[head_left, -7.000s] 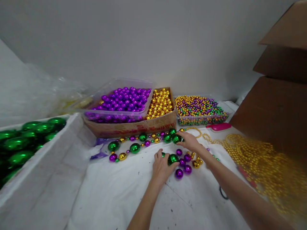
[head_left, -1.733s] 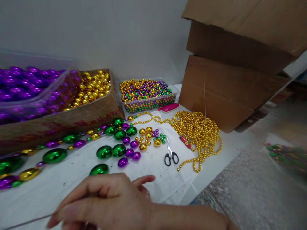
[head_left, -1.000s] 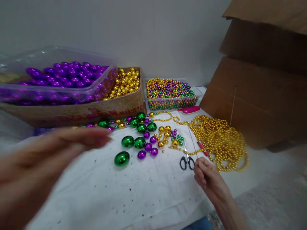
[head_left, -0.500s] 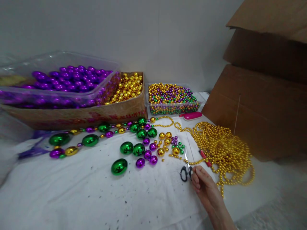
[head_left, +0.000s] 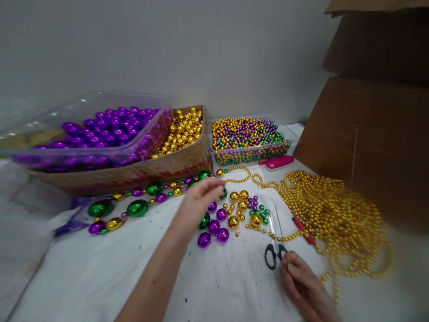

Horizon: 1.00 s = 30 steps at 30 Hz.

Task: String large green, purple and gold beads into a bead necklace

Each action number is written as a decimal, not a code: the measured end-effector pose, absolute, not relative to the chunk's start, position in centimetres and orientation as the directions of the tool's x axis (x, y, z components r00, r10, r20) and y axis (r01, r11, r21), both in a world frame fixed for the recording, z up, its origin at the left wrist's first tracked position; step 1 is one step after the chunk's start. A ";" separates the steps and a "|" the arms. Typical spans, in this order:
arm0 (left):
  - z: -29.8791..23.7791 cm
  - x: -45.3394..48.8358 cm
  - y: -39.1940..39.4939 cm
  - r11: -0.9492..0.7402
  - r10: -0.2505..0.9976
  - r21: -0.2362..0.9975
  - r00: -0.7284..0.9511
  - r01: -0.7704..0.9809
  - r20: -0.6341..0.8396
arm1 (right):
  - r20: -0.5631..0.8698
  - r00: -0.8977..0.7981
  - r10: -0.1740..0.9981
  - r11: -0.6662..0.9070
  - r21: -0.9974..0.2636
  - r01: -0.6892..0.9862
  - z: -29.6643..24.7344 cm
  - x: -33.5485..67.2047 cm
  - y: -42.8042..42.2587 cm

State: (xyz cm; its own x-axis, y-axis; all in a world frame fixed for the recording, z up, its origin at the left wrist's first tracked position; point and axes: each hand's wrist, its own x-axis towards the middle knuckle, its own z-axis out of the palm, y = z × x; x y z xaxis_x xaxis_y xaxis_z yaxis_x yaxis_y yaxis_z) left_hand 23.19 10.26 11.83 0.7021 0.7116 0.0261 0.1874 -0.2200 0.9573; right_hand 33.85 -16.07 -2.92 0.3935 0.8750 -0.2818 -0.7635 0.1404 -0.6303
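My left hand [head_left: 200,199] reaches palm down over the loose beads on the white cloth [head_left: 100,277], fingers stretched out and slightly blurred. It covers most of the loose green beads; one [head_left: 205,220] shows under it. Loose purple beads [head_left: 204,240] and gold beads [head_left: 233,221] lie just right of it. A string of large green, purple and gold beads [head_left: 137,206] runs off to the left. My right hand [head_left: 298,281] is curled in a pinch beside the black-handled scissors [head_left: 275,256]; a thin line seems to run up from its fingers.
A clear tub of purple beads [head_left: 110,129] sits in a cardboard tray [head_left: 134,174] with gold beads [head_left: 182,129]. Behind is a tub of small mixed beads [head_left: 248,134] and a pink tool [head_left: 276,162]. A gold bead strand pile [head_left: 335,210] and cardboard boxes [head_left: 375,134] are right.
My left hand has come back into view and reached over the loose green beads. My right hand stays by the scissors. The camera has tilted slightly down and left.
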 end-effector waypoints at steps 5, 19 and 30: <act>5.7 29.5 6.8 -0.662 0.469 0.688 0.881 0.298 0.070 | -0.249 0.408 0.878 0.231 -0.527 -0.818 -3.2 34.3 -15.9; 3.0 34.4 3.2 -0.808 0.403 0.507 0.909 0.299 0.107 | -0.305 0.378 0.874 0.188 -0.504 -0.843 -2.7 34.3 -16.1; 3.8 21.4 3.0 0.732 0.580 0.618 0.739 -0.287 -0.344 | -0.472 0.415 0.778 -0.280 -0.851 -0.445 1.6 31.6 -18.0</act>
